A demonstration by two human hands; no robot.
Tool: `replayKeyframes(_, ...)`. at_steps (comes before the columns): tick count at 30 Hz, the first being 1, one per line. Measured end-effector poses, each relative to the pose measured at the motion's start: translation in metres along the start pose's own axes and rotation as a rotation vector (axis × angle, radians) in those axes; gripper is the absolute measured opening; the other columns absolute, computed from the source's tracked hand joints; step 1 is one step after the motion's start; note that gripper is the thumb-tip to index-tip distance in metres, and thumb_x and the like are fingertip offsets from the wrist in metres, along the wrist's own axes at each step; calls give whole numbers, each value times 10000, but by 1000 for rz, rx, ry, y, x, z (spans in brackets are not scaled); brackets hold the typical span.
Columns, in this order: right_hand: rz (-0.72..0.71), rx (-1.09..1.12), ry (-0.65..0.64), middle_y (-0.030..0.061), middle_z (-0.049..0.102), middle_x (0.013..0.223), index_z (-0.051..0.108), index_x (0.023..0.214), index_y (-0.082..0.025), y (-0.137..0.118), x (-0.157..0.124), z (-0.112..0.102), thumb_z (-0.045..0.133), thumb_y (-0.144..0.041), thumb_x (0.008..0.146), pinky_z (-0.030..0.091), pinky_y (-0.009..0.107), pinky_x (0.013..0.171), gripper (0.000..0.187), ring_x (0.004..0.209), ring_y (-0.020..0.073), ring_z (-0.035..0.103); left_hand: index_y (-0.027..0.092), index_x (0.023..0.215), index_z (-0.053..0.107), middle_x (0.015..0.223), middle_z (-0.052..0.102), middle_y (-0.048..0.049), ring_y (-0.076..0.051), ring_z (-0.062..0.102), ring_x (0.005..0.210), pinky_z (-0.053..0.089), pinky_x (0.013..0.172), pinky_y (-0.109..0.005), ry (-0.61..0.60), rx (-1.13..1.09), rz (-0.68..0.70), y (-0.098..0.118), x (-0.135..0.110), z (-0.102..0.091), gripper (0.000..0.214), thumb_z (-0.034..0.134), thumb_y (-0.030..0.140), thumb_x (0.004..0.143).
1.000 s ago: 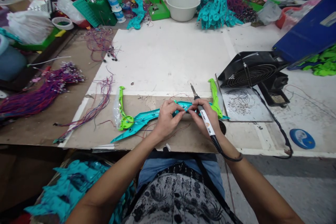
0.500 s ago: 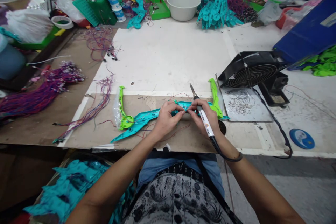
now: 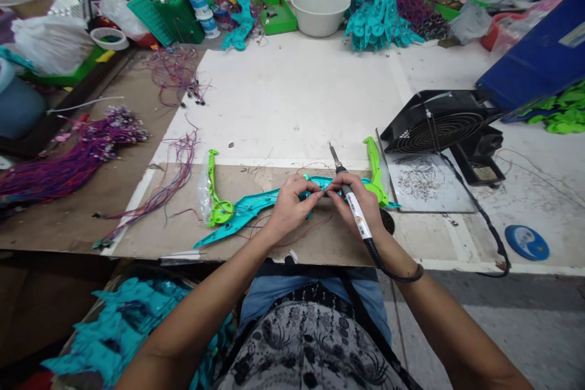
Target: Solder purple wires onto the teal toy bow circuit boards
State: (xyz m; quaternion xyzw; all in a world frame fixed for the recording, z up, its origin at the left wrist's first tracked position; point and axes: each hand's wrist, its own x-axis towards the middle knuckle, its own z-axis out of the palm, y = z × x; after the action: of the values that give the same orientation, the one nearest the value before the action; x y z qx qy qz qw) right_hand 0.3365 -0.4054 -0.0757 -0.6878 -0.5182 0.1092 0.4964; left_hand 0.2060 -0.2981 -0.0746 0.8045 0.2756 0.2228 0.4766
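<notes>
My right hand point(image 3: 361, 201) holds a soldering iron point(image 3: 356, 212) across the palm, its bare tip pointing up and away from me. The thumb and forefinger of that hand also pinch together, meeting the fingertips of my left hand point(image 3: 295, 201). What looks like a thin wire runs between the two pinches; the fingers mostly hide it. Under both hands lies a long turquoise plastic part point(image 3: 251, 206) with red wires along it. Bright green plastic arms, one on the left point(image 3: 219, 210) and one on the right point(image 3: 375, 177), stand out from its ends.
A black fan point(image 3: 439, 122) and an iron stand point(image 3: 479, 161) are to the right, near a blue round tin point(image 3: 526, 242). Loose wires point(image 3: 178, 164) and a purple wire bundle point(image 3: 77, 152) lie left. At the back are a white basin point(image 3: 320, 9) and stacked turquoise parts point(image 3: 377, 18).
Both hands stay almost in place, fingertips still pinched together. The soldering iron has shifted very slightly in my right hand.
</notes>
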Motion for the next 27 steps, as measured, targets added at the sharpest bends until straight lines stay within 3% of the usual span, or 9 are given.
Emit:
replayKeyframes(6, -161, -102, -10, 13, 633, 864, 543, 997, -252, 2, 1, 0, 511, -168, 882, 514, 296, 721, 146, 781, 159, 617, 203, 803, 682, 806, 661, -19, -185, 562, 860, 462, 797, -337, -3, 42, 36, 2, 0, 0, 80, 610, 171, 819)
replayKeyframes(12, -32, -52, -22, 9, 640, 874, 538, 1012, -249, 1, 2, 1, 531, -177, 857, 516, 279, 719, 172, 755, 151, 637, 206, 848, 673, 806, 664, -34, -210, 522, 932, 419, 899, -399, 37, 245, 210, 3, -4, 2, 118, 557, 201, 871)
replayKeyframes(16, 5, -21, -28, -3, 633, 866, 525, 1022, -258, 3, 2, -1, 540, -173, 850, 515, 269, 702, 193, 737, 143, 637, 203, 814, 665, 801, 656, -30, -207, 525, 922, 438, 849, -366, 1, 156, 130, 3, 0, 1, 104, 573, 170, 849)
replayKeyframes(21, -201, -84, -47, 22, 636, 921, 537, 1047, -261, 8, 4, -6, 536, -151, 865, 503, 323, 745, 213, 819, 174, 597, 196, 757, 683, 777, 658, -23, -189, 575, 837, 457, 809, -352, -88, -4, -39, -1, 9, -4, 67, 634, 187, 802)
replayKeyframes(27, -380, -118, -163, 32, 595, 846, 539, 1088, -254, 10, 9, -10, 467, -150, 915, 468, 335, 710, 214, 792, 188, 515, 210, 770, 698, 795, 679, -20, -184, 591, 823, 455, 832, -382, -158, -37, -71, -5, 13, -8, 66, 639, 193, 795)
